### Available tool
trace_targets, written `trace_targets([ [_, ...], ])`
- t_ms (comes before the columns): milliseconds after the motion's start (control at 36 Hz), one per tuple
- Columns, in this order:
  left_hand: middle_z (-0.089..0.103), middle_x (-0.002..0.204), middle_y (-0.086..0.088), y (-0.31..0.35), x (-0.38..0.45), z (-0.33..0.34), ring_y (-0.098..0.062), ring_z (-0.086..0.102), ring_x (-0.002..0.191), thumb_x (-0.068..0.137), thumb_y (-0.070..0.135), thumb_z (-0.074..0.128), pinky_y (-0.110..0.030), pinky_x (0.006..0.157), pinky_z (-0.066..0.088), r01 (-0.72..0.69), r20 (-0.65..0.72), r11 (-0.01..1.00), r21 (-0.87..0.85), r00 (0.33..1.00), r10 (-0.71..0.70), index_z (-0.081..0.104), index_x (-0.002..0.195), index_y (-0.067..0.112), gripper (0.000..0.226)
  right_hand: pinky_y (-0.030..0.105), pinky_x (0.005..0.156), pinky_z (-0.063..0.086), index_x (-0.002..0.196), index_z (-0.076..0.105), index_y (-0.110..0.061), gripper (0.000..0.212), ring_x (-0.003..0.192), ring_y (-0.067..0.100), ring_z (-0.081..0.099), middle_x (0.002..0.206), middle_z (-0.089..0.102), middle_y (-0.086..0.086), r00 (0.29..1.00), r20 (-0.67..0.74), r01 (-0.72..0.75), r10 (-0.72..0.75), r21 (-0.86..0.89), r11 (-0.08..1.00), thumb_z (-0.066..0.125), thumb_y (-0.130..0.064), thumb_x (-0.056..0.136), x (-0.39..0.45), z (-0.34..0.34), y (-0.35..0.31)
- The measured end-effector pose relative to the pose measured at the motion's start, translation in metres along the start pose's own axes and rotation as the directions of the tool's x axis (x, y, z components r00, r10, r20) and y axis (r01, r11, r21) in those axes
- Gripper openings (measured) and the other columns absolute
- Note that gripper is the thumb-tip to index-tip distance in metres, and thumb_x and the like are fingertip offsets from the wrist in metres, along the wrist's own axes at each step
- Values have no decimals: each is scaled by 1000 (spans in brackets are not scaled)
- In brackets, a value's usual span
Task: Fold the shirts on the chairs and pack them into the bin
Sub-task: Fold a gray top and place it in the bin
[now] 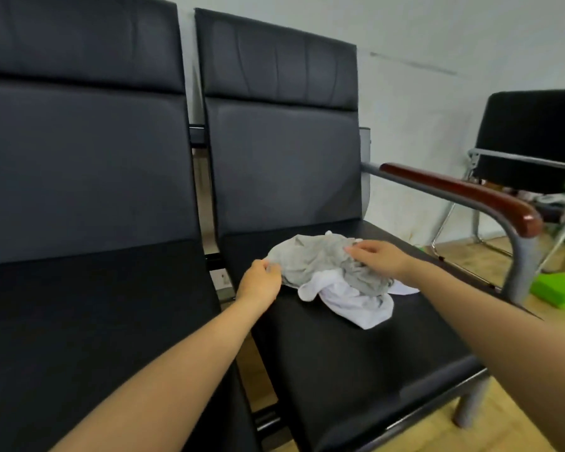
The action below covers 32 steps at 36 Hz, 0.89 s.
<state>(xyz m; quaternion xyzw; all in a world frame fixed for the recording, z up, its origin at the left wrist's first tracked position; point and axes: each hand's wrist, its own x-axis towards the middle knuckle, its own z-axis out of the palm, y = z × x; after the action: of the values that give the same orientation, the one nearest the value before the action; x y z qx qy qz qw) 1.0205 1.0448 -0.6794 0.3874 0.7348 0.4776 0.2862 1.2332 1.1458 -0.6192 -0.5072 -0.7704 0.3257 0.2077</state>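
Observation:
A crumpled grey shirt (pixel 313 256) lies on the seat of the right black chair (pixel 356 347), on top of a crumpled white shirt (pixel 349 298) that spills toward the seat's front. My left hand (pixel 260 282) pinches the grey shirt's left edge with curled fingers. My right hand (pixel 375 256) rests on the grey shirt's right side, fingers curled into the cloth. No bin is in view.
A second black chair (pixel 88 305) stands joined on the left. A wooden-topped metal armrest (pixel 463 190) borders the right chair. Further right stand another black chair (pixel 532 138) and a green object (pixel 558 288) on the wooden floor.

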Motion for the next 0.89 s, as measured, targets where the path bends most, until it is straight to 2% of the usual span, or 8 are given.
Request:
trace_targets([
  [83,66,101,-9,-6,5,2,-23,64,80,98,25,40,-38,76,57,-7,-35,999,-51,999,5,49,126,14,32,20,59,36,70,49,-18,32,60,10,40,63,44,-4,999,3,43,-43,-41,998,60,-35,95,9,8,5],
  [333,63,100,-4,21,-16,-27,-17,60,79,101,19,36,-27,64,54,-87,-7,986,-145,996,87,57,120,16,28,32,72,39,82,53,-15,23,78,21,46,81,49,8,970,-211,171,-120,248,953,51,-30,99,3,-23,-86],
  [472,60,96,0,65,-51,-83,-10,56,82,103,21,38,-24,71,49,-276,-141,883,-379,960,240,61,103,22,23,29,66,41,69,49,-19,32,67,15,50,66,53,0,961,-193,272,-198,545,793,50,-26,100,-29,-32,-193],
  [528,59,101,10,80,-69,-110,-3,54,92,103,34,41,-25,84,47,-354,-151,850,-390,935,320,57,100,32,17,31,72,49,75,55,-16,28,71,16,58,72,61,1,960,-173,280,-221,648,708,51,-27,100,-48,-32,-233],
  [611,57,107,17,95,-96,-148,5,53,96,98,45,46,-16,79,43,-432,-115,817,-382,899,422,54,112,32,20,34,79,55,89,62,-9,23,81,19,64,86,67,7,958,-142,263,-248,777,572,52,-26,100,-78,-30,-284],
  [694,65,110,6,99,-122,-187,-8,62,98,95,46,52,-25,82,51,-409,-111,857,-314,912,395,59,114,27,28,35,75,56,102,61,-5,22,86,21,65,96,67,10,950,-135,261,-282,839,477,51,-24,101,-99,-21,-323],
  [778,70,106,-3,88,-149,-236,-21,66,99,99,39,48,-41,93,53,-388,-204,866,-316,919,338,68,103,21,27,33,69,55,115,58,-4,27,87,21,64,100,66,9,956,-126,247,-263,831,498,52,-25,100,-114,-4,-347],
  [889,71,104,0,56,-178,-295,-17,66,97,97,39,53,-33,85,54,-341,-263,830,-440,933,244,69,97,23,23,31,61,46,95,58,-5,25,70,19,56,81,61,8,986,-28,135,-161,699,703,50,-29,101,-115,36,-343],
])
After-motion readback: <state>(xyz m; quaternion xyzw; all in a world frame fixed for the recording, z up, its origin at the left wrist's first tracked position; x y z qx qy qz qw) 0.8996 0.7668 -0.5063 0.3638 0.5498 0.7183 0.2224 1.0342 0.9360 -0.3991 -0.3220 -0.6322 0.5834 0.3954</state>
